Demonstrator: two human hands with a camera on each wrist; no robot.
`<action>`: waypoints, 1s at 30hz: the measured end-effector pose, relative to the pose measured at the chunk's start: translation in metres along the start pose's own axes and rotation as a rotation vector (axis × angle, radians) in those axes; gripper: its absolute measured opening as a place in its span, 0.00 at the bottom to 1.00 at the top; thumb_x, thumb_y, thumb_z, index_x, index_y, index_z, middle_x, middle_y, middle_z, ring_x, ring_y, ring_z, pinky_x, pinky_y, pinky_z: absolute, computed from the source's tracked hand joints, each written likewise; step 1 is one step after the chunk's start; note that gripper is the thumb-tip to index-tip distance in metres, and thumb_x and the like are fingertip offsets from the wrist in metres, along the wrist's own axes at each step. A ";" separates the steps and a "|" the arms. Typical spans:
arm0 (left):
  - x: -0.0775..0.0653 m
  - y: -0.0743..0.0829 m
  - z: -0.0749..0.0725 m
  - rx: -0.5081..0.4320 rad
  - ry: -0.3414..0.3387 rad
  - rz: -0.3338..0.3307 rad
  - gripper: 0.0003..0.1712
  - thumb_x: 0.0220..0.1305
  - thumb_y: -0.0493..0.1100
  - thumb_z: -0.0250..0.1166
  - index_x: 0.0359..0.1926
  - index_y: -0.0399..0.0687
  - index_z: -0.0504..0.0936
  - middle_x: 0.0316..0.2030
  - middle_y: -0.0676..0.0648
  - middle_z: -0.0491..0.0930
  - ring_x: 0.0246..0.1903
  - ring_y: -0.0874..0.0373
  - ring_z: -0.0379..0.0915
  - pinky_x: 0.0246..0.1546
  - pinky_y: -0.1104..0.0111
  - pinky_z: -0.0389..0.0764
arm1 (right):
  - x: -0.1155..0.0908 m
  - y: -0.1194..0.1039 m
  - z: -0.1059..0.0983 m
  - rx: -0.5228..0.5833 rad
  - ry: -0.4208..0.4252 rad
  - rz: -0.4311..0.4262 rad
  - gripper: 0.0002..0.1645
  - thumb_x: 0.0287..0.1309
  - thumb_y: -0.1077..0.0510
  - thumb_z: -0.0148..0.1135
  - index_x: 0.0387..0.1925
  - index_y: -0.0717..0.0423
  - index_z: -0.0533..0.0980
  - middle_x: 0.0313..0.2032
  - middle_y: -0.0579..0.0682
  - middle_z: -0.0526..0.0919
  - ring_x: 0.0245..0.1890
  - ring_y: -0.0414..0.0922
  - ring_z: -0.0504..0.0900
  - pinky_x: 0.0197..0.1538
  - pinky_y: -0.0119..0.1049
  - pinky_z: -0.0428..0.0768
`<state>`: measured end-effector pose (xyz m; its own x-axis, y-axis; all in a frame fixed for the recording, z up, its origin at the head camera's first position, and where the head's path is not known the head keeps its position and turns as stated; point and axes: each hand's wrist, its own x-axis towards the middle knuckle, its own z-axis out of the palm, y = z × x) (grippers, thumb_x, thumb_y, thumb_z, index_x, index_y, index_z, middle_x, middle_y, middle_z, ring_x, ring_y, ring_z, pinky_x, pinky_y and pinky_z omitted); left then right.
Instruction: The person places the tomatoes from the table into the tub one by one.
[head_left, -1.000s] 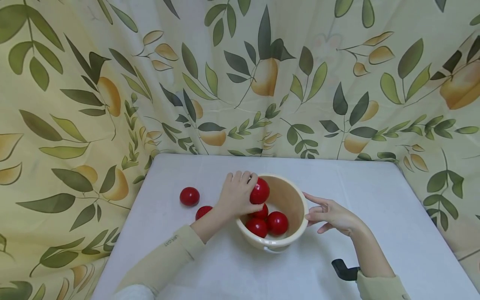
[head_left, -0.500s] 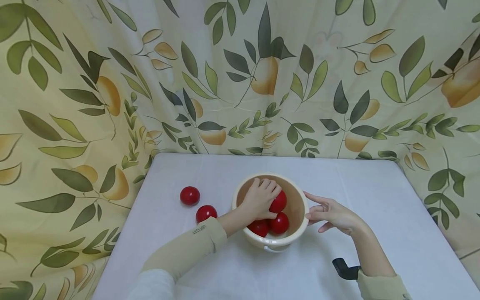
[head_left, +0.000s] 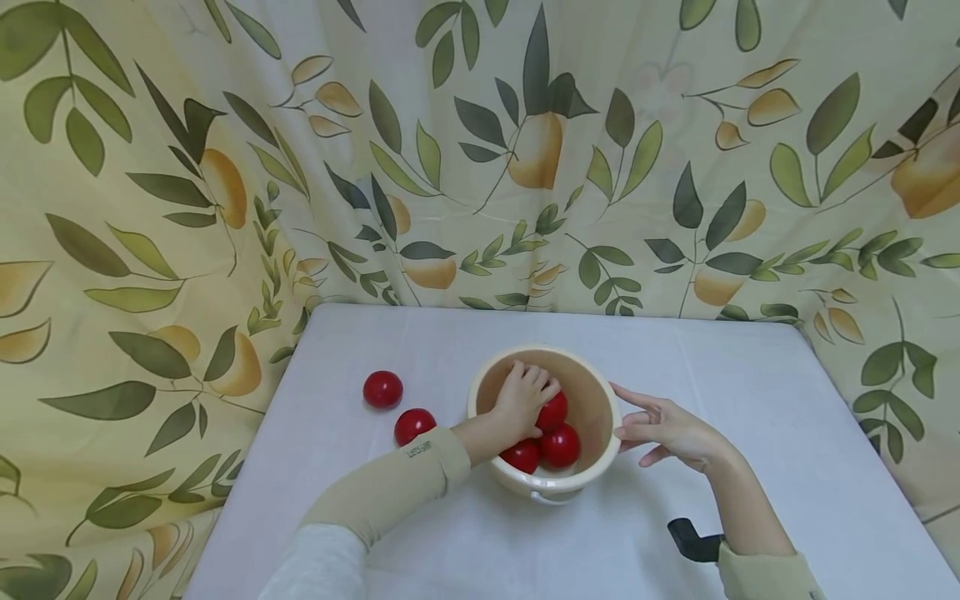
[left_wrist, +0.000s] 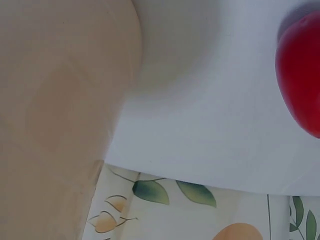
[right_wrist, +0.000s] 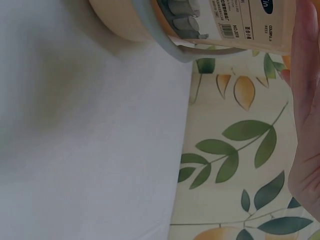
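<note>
A cream bucket (head_left: 568,482) stands on the white table with several red apples in it. My left hand (head_left: 519,404) reaches inside and grips a red apple (head_left: 553,412), fingers over its top and thumb at its side. Just below are another apple (head_left: 561,447) and one partly covered by my wrist (head_left: 522,456). My right hand (head_left: 666,430) is outside the bucket on the right, its thumb tip and extended index finger touching the rim and wall. In the right wrist view, part of that hand (right_wrist: 307,100) is beside the bucket's printed label (right_wrist: 232,20).
Two more apples lie on the table left of the bucket, one farther back (head_left: 382,389) and one near my left forearm (head_left: 415,426). The bucket's pale handle (head_left: 551,499) hangs at its front. A leaf-patterned curtain (head_left: 480,167) rises behind the table.
My left hand has carried the apple from over the bucket's left rim rightward and down inside it. My right hand has kept its place at the rim.
</note>
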<state>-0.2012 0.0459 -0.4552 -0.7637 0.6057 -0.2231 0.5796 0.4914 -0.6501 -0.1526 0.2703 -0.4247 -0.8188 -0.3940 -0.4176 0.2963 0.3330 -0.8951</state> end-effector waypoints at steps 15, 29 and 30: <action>0.000 -0.004 -0.002 -0.144 0.042 -0.001 0.45 0.54 0.74 0.47 0.69 0.66 0.46 0.58 0.53 0.59 0.56 0.58 0.55 0.54 0.62 0.64 | -0.001 0.000 0.000 0.001 -0.002 -0.003 0.47 0.57 0.57 0.59 0.70 0.59 0.43 0.38 0.55 0.84 0.36 0.48 0.84 0.28 0.36 0.82; -0.038 -0.056 0.029 -0.611 0.473 -0.244 0.37 0.54 0.63 0.56 0.63 0.57 0.61 0.59 0.46 0.64 0.58 0.49 0.59 0.58 0.52 0.63 | -0.002 -0.002 0.002 -0.007 0.011 0.009 0.47 0.57 0.56 0.60 0.70 0.59 0.44 0.38 0.56 0.84 0.36 0.48 0.84 0.29 0.36 0.82; -0.041 -0.061 0.035 -0.619 0.483 -0.278 0.36 0.54 0.63 0.55 0.63 0.56 0.62 0.60 0.45 0.64 0.58 0.48 0.59 0.58 0.51 0.63 | -0.003 -0.002 0.002 -0.009 0.012 0.009 0.47 0.57 0.56 0.60 0.70 0.59 0.44 0.39 0.56 0.84 0.36 0.48 0.84 0.29 0.36 0.82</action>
<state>-0.2152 -0.0315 -0.4316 -0.7778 0.5440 0.3149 0.5472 0.8325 -0.0866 -0.1503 0.2690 -0.4219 -0.8218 -0.3806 -0.4239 0.2994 0.3445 -0.8898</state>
